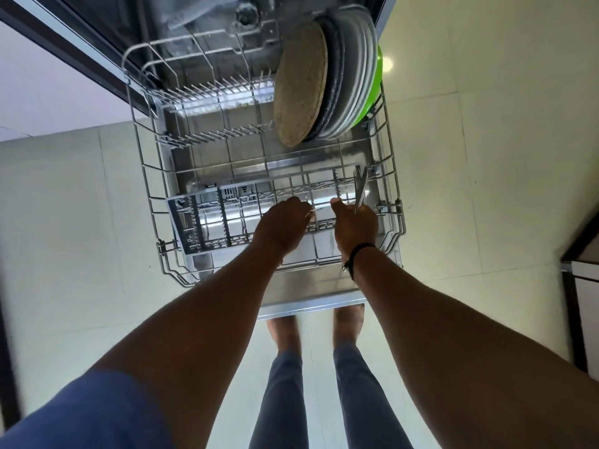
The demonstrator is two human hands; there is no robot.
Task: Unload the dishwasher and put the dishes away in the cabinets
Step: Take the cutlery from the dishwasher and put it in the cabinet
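Note:
The dishwasher's lower wire rack (147,176) is pulled out over the open door (311,306). At its far right stand a speckled tan plate (299,85), a dark plate, several white plates (358,69) and a green one (376,89), all on edge. My right hand (355,226) grips a bunch of metal cutlery (360,186) that sticks up from the fist. My left hand (282,228) reaches down into the rack beside it, with its fingertips on a thin metal piece; the fingers are hidden behind the knuckles.
A grey cutlery basket (194,222) lies at the rack's near left. Pale floor tiles (470,189) spread on both sides. A dark cabinet edge (580,254) stands at the right. My bare feet (348,322) are just below the door's edge.

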